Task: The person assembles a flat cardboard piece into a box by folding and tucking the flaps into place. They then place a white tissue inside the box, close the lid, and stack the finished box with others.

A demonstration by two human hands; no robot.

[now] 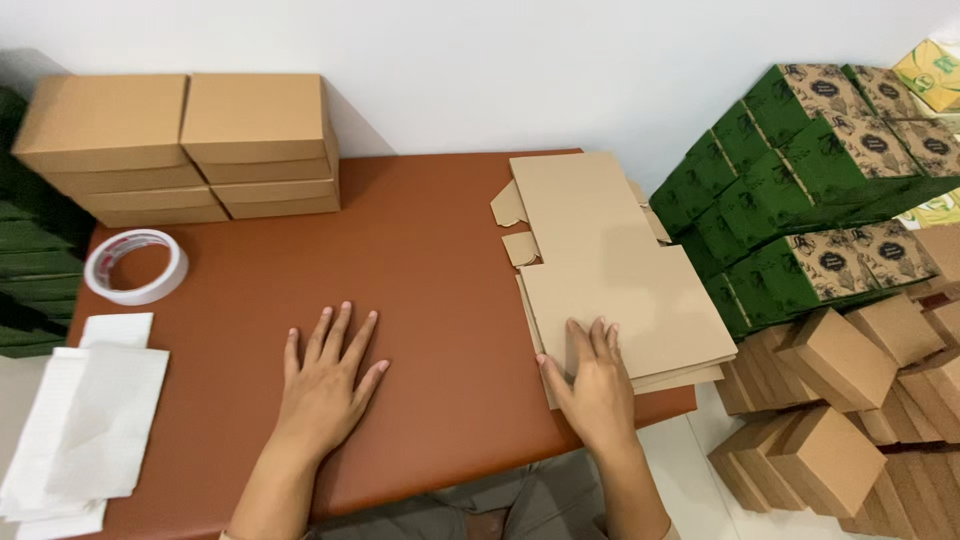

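My left hand lies flat and open on the reddish-brown table, fingers spread, holding nothing. My right hand rests with its fingers on the near corner of a stack of flat, unfolded tan cardboard box blanks at the table's right side. The fingers press on the top sheet; no grip is visible.
Several folded tan boxes are stacked at the table's back left. A roll of clear tape and white paper sheets lie at the left. Green printed boxes and brown boxes pile on the floor to the right.
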